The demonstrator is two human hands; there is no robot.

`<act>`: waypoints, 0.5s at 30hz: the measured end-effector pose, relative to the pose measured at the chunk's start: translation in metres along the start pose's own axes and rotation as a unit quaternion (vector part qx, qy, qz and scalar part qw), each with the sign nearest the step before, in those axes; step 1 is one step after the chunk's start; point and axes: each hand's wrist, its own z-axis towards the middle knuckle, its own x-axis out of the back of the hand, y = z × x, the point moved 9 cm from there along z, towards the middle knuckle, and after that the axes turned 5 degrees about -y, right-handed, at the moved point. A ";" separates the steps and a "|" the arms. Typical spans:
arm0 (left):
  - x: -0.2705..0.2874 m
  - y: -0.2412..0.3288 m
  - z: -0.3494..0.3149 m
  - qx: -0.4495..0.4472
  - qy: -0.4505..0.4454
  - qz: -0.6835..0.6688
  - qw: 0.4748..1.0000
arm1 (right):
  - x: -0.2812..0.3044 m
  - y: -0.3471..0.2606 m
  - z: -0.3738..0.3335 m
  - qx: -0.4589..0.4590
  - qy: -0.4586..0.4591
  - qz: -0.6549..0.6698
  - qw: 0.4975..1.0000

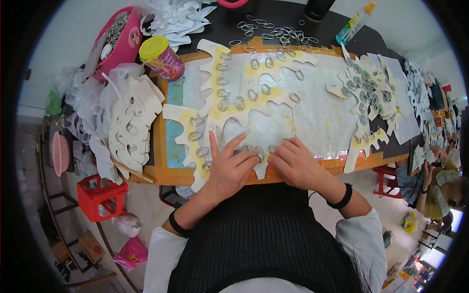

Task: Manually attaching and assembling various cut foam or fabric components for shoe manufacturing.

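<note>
At the table's near edge, my left hand (228,168) pinches at a white toothed cut-out piece (261,171) and an oval metal ring (260,154) on it, with two of its fingers spread upward. From the other side, my right hand (294,163) has its fingertips closed on the same piece, which is partly hidden under both hands. Left of my left hand lies a cut-out strip (188,128) with yellowish glue and several rings along its teeth. Farther up, another strip (211,78) and a branching one (254,105) also carry rings.
Loose metal rings (288,35) lie at the back. A pile of ringed cut-outs (367,90) is on the right, white cut-outs (132,127) on the left. A yellow-lidded tub (163,61), pink basket (122,41) and spray bottle (354,24) stand around. Another person (439,188) sits far right.
</note>
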 end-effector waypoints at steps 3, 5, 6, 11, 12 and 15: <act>0.000 0.003 0.001 -0.007 0.001 0.012 1.000 | 0.005 0.008 -0.009 -0.018 0.009 0.045 0.999; -0.001 0.005 -0.002 -0.008 -0.003 0.028 1.000 | 0.016 0.010 -0.005 -0.035 0.033 0.039 0.998; 0.000 0.008 -0.004 -0.020 0.011 0.050 0.998 | 0.022 0.010 -0.001 -0.043 0.046 0.037 0.997; 0.002 0.021 -0.010 -0.084 0.052 0.127 0.987 | 0.012 0.009 0.016 -0.062 0.011 0.073 0.995; 0.002 0.023 -0.011 -0.092 0.061 0.132 0.985 | 0.006 0.009 0.016 -0.046 0.006 0.066 0.997; 0.000 0.027 -0.013 -0.112 0.078 0.146 0.980 | 0.004 0.008 0.019 -0.019 0.017 0.047 0.999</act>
